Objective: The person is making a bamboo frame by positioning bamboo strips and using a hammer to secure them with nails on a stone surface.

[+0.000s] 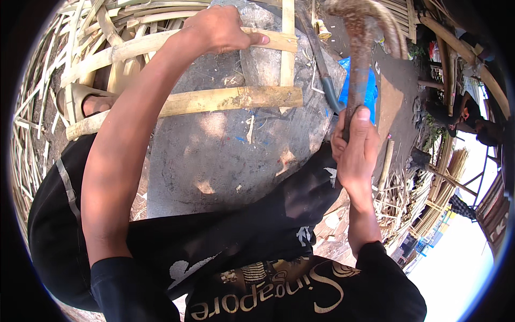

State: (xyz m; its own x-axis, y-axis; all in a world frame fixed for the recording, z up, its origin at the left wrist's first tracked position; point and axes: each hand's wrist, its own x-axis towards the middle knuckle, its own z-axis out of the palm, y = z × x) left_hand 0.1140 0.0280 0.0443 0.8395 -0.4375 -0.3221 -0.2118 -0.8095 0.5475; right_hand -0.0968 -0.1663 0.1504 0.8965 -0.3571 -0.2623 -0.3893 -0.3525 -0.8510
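My right hand (357, 153) is closed around the handle of a rusty claw hammer (358, 70), which is raised; its head at the top is smeared by motion. My left hand (217, 29) grips a bamboo slat (129, 52) near its right end, the thumb lying along it. That end meets an upright bamboo slat (287, 67) crossing it. Nearer to me, a second bamboo slat (214, 100) lies roughly parallel and touches the upright's lower end. Under them is a flat grey board (214, 166). Any nail is too small to make out.
A bar-like tool with a grey grip (328, 91) lies beside the slats, near a blue sheet (367, 88). Bamboo strips (80, 27) are heaped at the left, by a sandalled foot (96, 103). Bundled bamboo (448, 177) and a person (472, 121) are off to the right.
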